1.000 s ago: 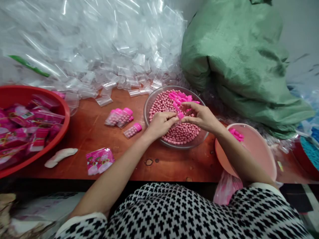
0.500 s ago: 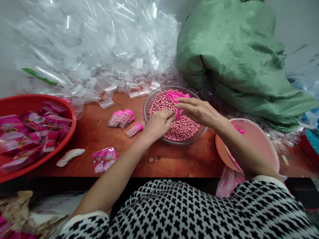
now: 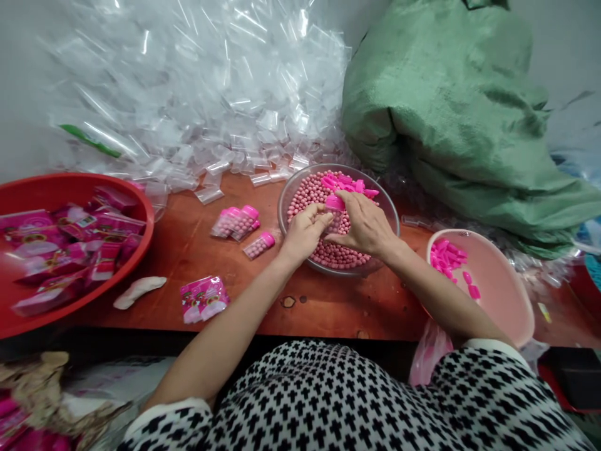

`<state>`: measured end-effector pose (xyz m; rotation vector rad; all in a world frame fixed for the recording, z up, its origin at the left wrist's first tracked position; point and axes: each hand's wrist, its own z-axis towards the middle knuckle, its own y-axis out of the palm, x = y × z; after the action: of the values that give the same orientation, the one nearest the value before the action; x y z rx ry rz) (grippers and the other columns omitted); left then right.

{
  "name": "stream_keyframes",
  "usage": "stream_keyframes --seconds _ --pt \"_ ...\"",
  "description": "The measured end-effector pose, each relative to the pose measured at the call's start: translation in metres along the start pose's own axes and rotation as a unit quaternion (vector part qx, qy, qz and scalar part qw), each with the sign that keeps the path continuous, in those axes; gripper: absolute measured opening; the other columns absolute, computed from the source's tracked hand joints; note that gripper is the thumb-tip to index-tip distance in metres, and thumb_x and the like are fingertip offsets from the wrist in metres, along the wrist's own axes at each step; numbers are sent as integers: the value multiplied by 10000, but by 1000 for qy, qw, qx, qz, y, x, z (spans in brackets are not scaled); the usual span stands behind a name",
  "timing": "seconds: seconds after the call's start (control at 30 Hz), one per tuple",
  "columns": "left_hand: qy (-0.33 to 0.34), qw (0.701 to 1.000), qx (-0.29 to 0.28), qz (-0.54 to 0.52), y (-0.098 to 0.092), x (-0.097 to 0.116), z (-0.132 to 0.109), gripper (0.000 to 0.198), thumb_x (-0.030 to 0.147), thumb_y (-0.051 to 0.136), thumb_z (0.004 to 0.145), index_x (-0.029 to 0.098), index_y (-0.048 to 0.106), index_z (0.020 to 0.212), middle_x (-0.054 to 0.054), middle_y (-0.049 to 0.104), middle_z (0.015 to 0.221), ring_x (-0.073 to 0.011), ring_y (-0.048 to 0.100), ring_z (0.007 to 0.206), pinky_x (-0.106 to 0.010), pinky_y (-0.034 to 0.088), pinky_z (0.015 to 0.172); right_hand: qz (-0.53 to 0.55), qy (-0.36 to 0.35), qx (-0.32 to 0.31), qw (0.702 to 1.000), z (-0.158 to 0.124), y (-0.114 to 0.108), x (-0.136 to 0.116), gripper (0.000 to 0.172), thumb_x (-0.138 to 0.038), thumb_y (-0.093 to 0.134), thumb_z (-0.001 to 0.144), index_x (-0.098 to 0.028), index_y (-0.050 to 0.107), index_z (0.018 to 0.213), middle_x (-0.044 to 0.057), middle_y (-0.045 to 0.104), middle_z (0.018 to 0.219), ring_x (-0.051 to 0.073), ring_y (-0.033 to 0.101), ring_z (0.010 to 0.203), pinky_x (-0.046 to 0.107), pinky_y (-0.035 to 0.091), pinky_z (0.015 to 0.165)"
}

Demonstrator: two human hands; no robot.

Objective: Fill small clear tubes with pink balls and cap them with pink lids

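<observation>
At back of the brown-red table (image 3: 323,313), on R, is a green sack (image 3: 451,125). Next in size: red basin (image 3: 79,183), far L. Mid-table stands a grey bowl (image 3: 387,203). Over it, the L hand (image 3: 304,235) pinches a small clear container (image 3: 335,214) btwn thumb & fingers; the R hand (image 3: 366,224) has fingertips at container's pink cap (image 3: 335,202), but can't tell if they grip. Smallest are pink beads (image 3: 303,193) in the bowl.
</observation>
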<state>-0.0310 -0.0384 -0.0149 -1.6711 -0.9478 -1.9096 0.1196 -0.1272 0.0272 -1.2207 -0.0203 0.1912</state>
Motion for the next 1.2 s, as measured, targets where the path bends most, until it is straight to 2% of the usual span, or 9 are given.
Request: stream_keyframes --seconds 0.17,0.33,0.47,0.57,0.7,0.8,0.9,1.1,1.2 --pt "9 1000 8 -13 1 -5 1 285 419 700 779 179 625 914 3 656 787 -141 600 713 -254 470 695 -10 -5 45 999 3 15 4 718 -515 698 826 -98 515 1381 239 654 1254 401 630 1142 588 513 989" --pt "31 999 29 26 -1 -8 2 193 344 681 839 170 663 921 5 673 779 -140 609 712 -244 481 686 -27 27 54 998 2 27 6 782 -630 641 821 -67 551 1355 238 680 1147 401 655 1048 545 531 899" --pt "29 998 37 48 -1 -8 2 167 323 672 849 171 680 918 2 683 787 -146 614 734 -243 485 690 -61 34 54 996 -2 27 4 787 -638 668 811 -90 569 1368 210 707 1109 366 675 981 473 539 844" --pt "23 999 35 24 1 -7 3 165 324 680 836 170 672 894 0 682 786 -145 617 732 -246 487 702 -56 25 37 997 -1 18 0 769 -580 696 823 -85 545 1391 225 698 1169 372 670 1026 473 543 870" --pt "8 999 24 -35 5 -6 2 145 271 670 809 155 663 895 -2 680 760 -143 623 708 -251 500 711 -43 -11 3 999 6 -2 -5 694 -435 726 836 -100 499 1400 260 599 1372 411 562 1280 563 480 1058" --pt "16 999 21 -22 7 -5 1 121 263 652 819 151 670 862 -8 678 738 -148 622 694 -250 497 688 -33 -36 -40 998 12 -10 -5 762 -342 720 826 -93 402 1472 265 548 1424 406 515 1343 598 444 1105" --pt "35 998 33 44 6 -5 0 115 258 654 824 152 679 789 -10 653 686 -154 595 685 -243 477 660 -27 -39 -81 996 16 -7 -5 824 -257 670 817 -75 309 1535 248 581 1358 396 547 1290 601 460 1075" --pt "56 990 43 118 3 -3 -1 141 192 590 837 157 675 730 -11 647 691 -160 575 716 -243 428 666 -88 10 -101 991 21 3 -16 643 -301 695 784 -49 528 1351 235 655 1159 392 618 1079 520 542 884" --pt "64 986 54 142 2 -1 -3 174 182 583 840 162 654 682 4 610 648 -151 542 676 -250 392 647 -123 40 -118 984 22 3 -25 641 -364 703 793 -35 565 1326 241 670 1136 388 645 1015 488 551 824"
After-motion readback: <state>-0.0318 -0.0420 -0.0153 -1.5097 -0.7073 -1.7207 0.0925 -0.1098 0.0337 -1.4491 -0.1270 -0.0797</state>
